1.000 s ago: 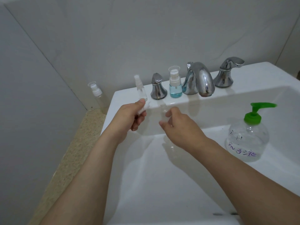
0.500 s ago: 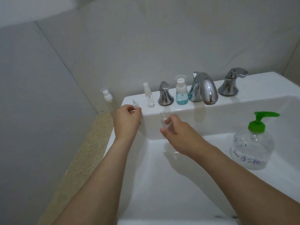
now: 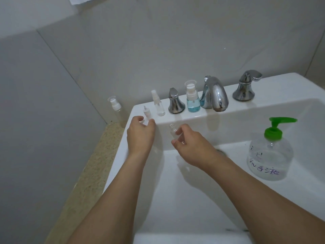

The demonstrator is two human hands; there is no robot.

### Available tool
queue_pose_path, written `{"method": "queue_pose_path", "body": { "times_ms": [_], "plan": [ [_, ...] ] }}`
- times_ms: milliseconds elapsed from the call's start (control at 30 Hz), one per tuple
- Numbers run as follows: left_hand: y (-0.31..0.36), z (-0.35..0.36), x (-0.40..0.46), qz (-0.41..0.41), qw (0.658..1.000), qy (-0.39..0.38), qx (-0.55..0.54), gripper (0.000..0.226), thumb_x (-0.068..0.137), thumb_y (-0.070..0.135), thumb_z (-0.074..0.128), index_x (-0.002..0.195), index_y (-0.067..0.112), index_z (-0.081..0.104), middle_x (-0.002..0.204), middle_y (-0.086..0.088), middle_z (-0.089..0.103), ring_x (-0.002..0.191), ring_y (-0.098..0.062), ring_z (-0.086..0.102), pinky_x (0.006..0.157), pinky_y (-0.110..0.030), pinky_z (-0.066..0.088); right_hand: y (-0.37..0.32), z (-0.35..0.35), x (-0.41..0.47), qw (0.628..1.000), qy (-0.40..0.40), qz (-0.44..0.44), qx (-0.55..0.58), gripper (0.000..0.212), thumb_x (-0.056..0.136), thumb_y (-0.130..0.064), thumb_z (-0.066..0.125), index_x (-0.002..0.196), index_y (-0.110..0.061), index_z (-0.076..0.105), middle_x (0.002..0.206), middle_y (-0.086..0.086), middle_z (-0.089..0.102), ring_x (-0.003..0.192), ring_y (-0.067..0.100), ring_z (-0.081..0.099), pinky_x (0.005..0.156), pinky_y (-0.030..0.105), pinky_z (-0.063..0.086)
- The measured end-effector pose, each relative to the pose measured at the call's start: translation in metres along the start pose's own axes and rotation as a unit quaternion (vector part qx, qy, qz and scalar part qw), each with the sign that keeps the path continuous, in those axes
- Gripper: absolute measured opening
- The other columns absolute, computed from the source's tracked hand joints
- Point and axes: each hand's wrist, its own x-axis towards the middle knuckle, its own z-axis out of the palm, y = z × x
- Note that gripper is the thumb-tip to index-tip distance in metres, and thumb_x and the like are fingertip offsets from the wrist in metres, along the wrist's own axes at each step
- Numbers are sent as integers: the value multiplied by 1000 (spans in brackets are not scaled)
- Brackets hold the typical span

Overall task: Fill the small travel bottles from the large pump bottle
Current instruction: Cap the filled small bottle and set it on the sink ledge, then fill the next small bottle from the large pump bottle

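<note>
My right hand [image 3: 191, 148] pinches a small clear travel bottle [image 3: 172, 131] with an open neck, held over the back of the white sink [image 3: 175, 199]. My left hand [image 3: 140, 134] curls its thumb and fingers round the base of a white spray top [image 3: 146, 113] at the ledge's left corner. The large clear pump bottle [image 3: 270, 159], with a green pump and purple writing, stands in the basin to the right, apart from both hands. On the ledge stand a clear spray bottle [image 3: 158, 105] and a small bottle of blue liquid [image 3: 192, 100].
A chrome spout [image 3: 214, 94] and two chrome handles [image 3: 175, 103] [image 3: 245, 88] line the back ledge. A taller clear pump bottle [image 3: 117, 111] stands on the speckled counter [image 3: 91, 164] left of the sink. Grey tiled walls close in behind and at left.
My left hand carried the spray top away from the bottle, left and back to the ledge corner. My right hand kept hold of the open bottle. The camera tilted up slightly.
</note>
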Motion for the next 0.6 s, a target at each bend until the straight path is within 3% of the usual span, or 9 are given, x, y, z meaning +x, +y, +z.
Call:
{"method": "queue_pose_path", "body": {
  "times_ms": [133,300,433,600],
  "plan": [
    [6,-14,-28,-19,1000,-22,7,35,96,31,51,127,15,56,117,-2,63,108,-25,59,93,-35,48,-2,-10,-15,998,20,32,55,21,97,-29,54,113,-19,45,92,-7,56,87,17,56,76,30,43],
    [19,-19,-62,-40,991,-123,-22,15,92,28,49,83,19,57,91,-5,63,79,-23,57,74,-36,48,-6,-27,-42,994,36,69,79,21,92,-23,53,111,-19,47,105,-2,57,90,19,59,80,34,51],
    [48,-17,-89,-77,976,-200,-27,18,97,27,47,97,12,58,92,-7,58,82,-26,55,73,-36,48,1,-45,-74,993,37,87,74,22,88,-24,53,109,-23,49,101,-5,58,90,19,60,84,38,52],
    [87,-6,-113,-104,957,-269,-12,28,99,28,44,111,7,59,94,-5,57,79,-23,55,79,-37,50,29,-86,-105,989,68,96,84,20,88,-20,53,108,-22,50,100,-3,60,83,16,60,68,29,49]
  ]
}}
